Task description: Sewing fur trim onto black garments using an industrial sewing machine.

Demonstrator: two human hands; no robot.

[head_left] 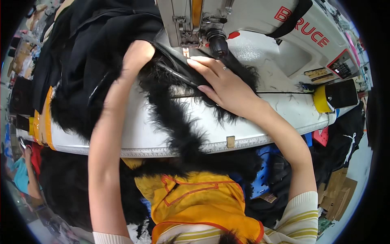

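A black garment point(107, 30) with a fluffy black fur trim point(170, 110) lies under the head of a white sewing machine point(260, 18). My left hand point(140, 52) reaches into the dark cloth left of the needle area, its fingers hidden by the folds. Flat on the cloth just right of the lit presser foot point(186, 53) rests my right hand point(227, 83), a ring on one finger. Its fingers are stretched out and the thumb is apart. Between the two hands runs a dark edge of cloth with a shiny strip point(176, 75).
A ruler tape point(260, 140) lines the table's front edge, and the fur trim hangs over it. Yellow-and-black blocks point(335, 95) stand at the right end. Below are a blue perforated crate point(262, 175) and cardboard point(339, 195). Another person's arm point(32, 175) shows far left.
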